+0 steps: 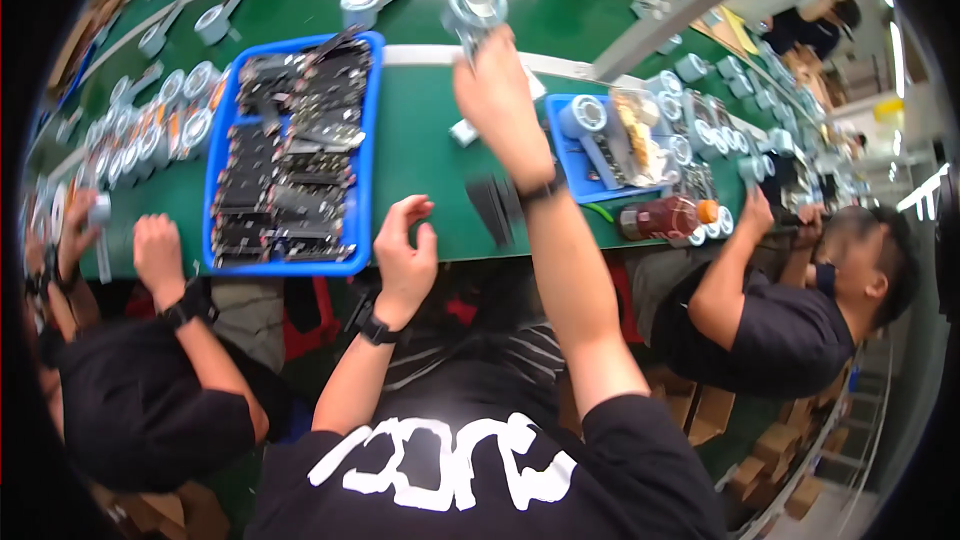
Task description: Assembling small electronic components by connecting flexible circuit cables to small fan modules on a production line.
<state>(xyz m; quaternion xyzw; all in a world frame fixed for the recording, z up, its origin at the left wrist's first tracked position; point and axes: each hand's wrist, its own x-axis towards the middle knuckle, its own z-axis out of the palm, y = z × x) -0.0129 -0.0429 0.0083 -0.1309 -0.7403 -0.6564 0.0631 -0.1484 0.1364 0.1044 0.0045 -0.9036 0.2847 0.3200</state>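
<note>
My right hand (498, 90) reaches over the far side of the green table. It is closed on a light-blue housing with a round, ring-shaped head (478, 5) and a handle, partly hidden by the fingers and blurred. Nearer the table's front edge, my left hand (405, 258) is raised with fingers loosely bent and the thumb apart, holding nothing. Left of it stands a large blue tray (372, 155) filled with rows of black strip-shaped parts with circuit boards. Several flat black pieces (490, 208) lie on the table, between my left hand and right forearm.
On the right, a smaller blue tray (562, 155) bears another round-headed housing (584, 118) and a plastic bag (640, 140). A dark red bottle with an orange cap (660, 218) lies beside it. Similar housings (150, 145) crowd the far left. Co-workers (770, 310) sit on both sides.
</note>
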